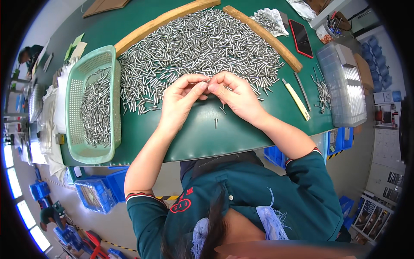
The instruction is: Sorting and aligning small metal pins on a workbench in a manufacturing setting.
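Observation:
My left hand [180, 100] and my right hand [236, 95] meet fingertip to fingertip over the green table [207, 138], pinching a small metal pin [208, 80] between them. Just beyond my fingers lies a big heap of small silver pins [194, 47], held in by two curved wooden strips [159, 21]. One loose pin [216, 123] lies on the bare table below my hands. A light green plastic basket [113, 99] with several pins in it stands to the left of my left hand.
A yellow-handled tool [296, 100] and a thin metal rod [302, 90] lie right of my right hand. A clear plastic box [345, 86] and a red phone [300, 38] sit at the right. Blue crates [99, 192] stand on the floor.

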